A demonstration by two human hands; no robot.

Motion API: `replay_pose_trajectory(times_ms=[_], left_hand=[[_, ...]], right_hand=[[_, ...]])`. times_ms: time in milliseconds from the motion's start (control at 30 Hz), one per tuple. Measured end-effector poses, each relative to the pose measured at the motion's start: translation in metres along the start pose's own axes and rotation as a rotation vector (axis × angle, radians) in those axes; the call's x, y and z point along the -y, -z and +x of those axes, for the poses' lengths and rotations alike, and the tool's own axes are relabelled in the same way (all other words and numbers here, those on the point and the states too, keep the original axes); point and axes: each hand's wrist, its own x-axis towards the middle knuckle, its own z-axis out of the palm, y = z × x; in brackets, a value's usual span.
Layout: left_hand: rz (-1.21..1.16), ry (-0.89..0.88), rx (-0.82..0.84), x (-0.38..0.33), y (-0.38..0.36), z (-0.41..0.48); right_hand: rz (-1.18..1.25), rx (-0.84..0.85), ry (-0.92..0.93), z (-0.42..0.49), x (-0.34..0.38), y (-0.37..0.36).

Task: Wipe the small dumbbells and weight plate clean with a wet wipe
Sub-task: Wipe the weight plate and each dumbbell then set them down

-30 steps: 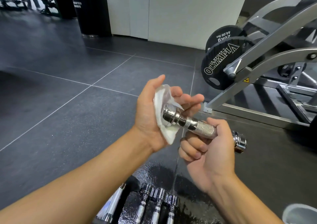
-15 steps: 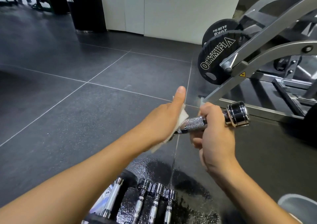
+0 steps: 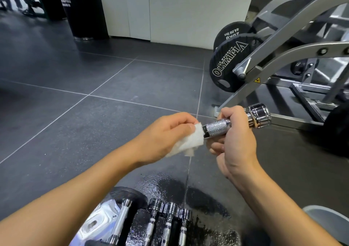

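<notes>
My right hand (image 3: pixel 235 142) grips the knurled handle of a small chrome dumbbell (image 3: pixel 258 115), held level above the floor with its right head sticking out past my fist. My left hand (image 3: pixel 162 138) holds a white wet wipe (image 3: pixel 190 142) folded around the dumbbell's left end, which is hidden inside the wipe. On the floor below, three small chrome dumbbells (image 3: pixel 168 221) lie side by side. Left of them a larger dumbbell (image 3: pixel 122 217) with a black head rests across a wet-wipe pack (image 3: pixel 96 225).
A wet patch (image 3: pixel 170 187) darkens the grey floor tiles under my hands. At right stands a grey plate-loaded machine frame (image 3: pixel 283 57) carrying black Olympia weight plates (image 3: pixel 228 64). A white wall panel (image 3: pixel 179 10) and a black column (image 3: pixel 83 10) are behind. A grey object (image 3: pixel 326 221) shows at the bottom right.
The wipe has slid along the handle to the dumbbell's left end and my left thumb has come down. The dumbbell has levelled out, its right head raised.
</notes>
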Motion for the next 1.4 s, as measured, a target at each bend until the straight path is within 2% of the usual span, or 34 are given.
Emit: replay_pose_trajectory(times_ms=[67, 133, 200, 367, 467, 567, 633, 700, 833, 1000, 1167, 1300, 1400], left_hand=[[-0.105, -0.005, 0.042, 0.0, 0.006, -0.001], [-0.137, 0.008, -0.017, 0.002, 0.013, 0.0], [-0.125, -0.02, -0.043, 0.004, 0.019, 0.0], [-0.015, -0.14, 0.07, 0.005, 0.018, -0.004], [0.268, -0.108, 0.057, 0.003, 0.017, -0.003], [0.643, -0.188, 0.061, -0.001, 0.006, -0.003], [0.725, -0.167, 0.124, -0.001, -0.001, -0.002], [0.634, -0.076, 0.18, 0.002, 0.001, 0.0], [0.258, 0.023, 0.317, 0.003, 0.016, -0.002], [0.078, -0.005, 0.206, 0.014, 0.01, 0.0], [0.288, 0.015, 0.071, 0.017, 0.01, 0.004], [0.37, -0.047, 0.068, 0.019, 0.009, 0.003], [0.295, -0.034, 0.146, 0.012, 0.004, 0.001]], right_hand=[[0.012, 0.016, -0.009, 0.0, 0.001, 0.0], [-0.007, 0.013, -0.005, 0.001, 0.0, 0.002], [-0.028, -0.007, 0.008, 0.003, 0.0, 0.003], [-0.018, -0.029, -0.004, 0.005, 0.0, 0.007], [-0.028, -0.002, -0.007, 0.004, -0.001, 0.006], [-0.117, -0.012, 0.041, 0.001, -0.002, 0.006], [-0.152, -0.006, 0.055, -0.001, -0.003, 0.006], [-0.142, 0.016, 0.041, -0.001, -0.002, 0.007], [-0.107, 0.061, -0.016, 0.0, 0.003, 0.007], [-0.103, 0.054, -0.007, 0.002, 0.004, 0.008], [-0.07, 0.035, -0.008, 0.008, 0.003, 0.011], [-0.092, 0.03, 0.007, 0.009, 0.004, 0.015], [-0.088, 0.041, 0.01, 0.009, 0.007, 0.015]])
